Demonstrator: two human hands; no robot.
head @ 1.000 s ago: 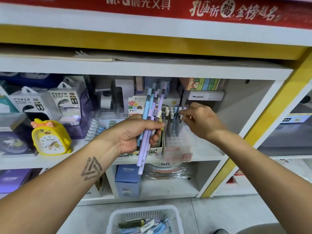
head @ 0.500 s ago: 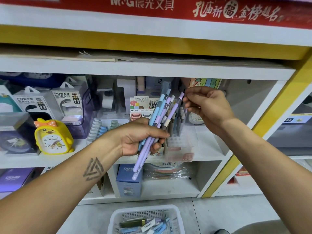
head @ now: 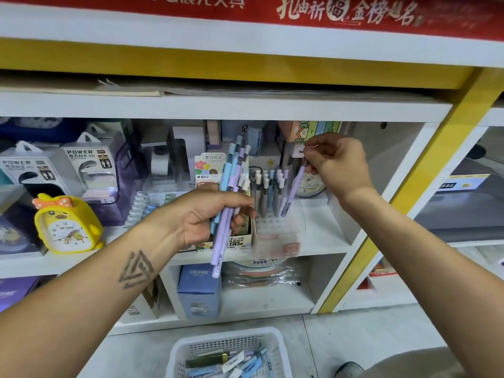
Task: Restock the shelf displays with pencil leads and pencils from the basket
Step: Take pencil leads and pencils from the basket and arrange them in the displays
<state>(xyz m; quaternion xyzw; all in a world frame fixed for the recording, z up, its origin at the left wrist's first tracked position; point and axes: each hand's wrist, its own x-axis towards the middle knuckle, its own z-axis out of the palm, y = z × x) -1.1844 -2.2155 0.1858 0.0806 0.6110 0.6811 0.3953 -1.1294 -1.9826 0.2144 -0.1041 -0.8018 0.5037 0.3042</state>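
A white shelf (head: 321, 248) is seen behind both hands. Below the wrists, a white basket (head: 275, 342) on the floor is filled with loose packets and pencils. Just beneath the right fingertips, a clear display holder (head: 278, 227) is stocked with upright pencils. A bundle of blue and lilac pencils (head: 231, 192) is gripped by the closed left hand (head: 207, 214). A single lilac pencil (head: 293, 190) is pinched at its top by the right hand (head: 338, 165), its lower end held just above the holder.
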